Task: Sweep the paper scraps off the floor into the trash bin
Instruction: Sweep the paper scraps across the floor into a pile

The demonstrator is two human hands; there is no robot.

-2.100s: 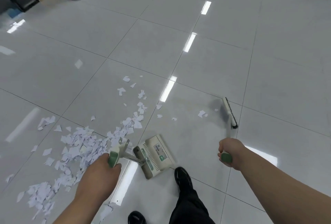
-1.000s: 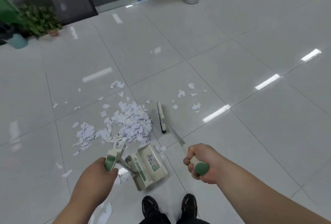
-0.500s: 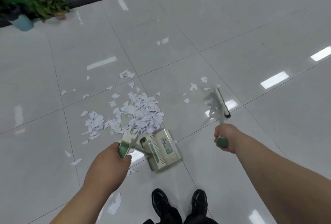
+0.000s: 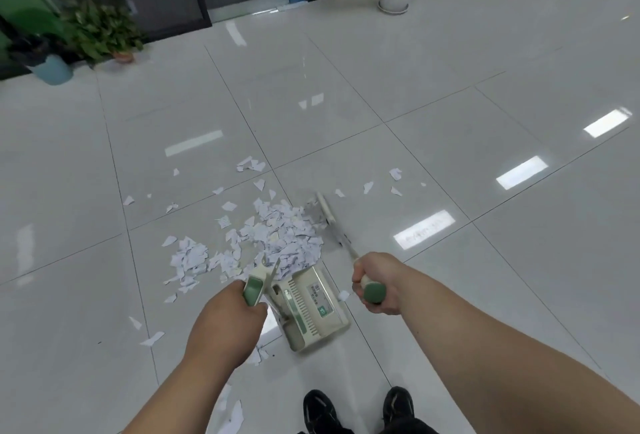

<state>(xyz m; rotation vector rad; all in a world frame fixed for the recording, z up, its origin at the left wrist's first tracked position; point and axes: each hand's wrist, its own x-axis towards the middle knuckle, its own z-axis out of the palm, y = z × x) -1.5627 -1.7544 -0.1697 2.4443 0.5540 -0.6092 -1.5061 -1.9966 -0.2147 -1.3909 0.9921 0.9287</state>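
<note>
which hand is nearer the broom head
Right. The right hand grips the broom handle, down the shaft from the broom head; the left hand holds the dustpan handle, farther off.

- The paper scraps (image 4: 277,236) are white torn bits. Most are heaped flat on the floor just beyond the left fingers (image 4: 250,315); strays lie scattered further out, a few ahead of the right fingers (image 4: 358,271), others nearer the person.
- The dustpan (image 4: 313,305), cream with green trim and a label, stands on the floor between the two sets of fingers, its far edge touching the heap. The left fingers curl round its green-gripped handle.
- The broom (image 4: 327,211) has a pale, blurred head at the heap's right edge, ahead of the right fingers, which grip its green-capped handle.
</note>
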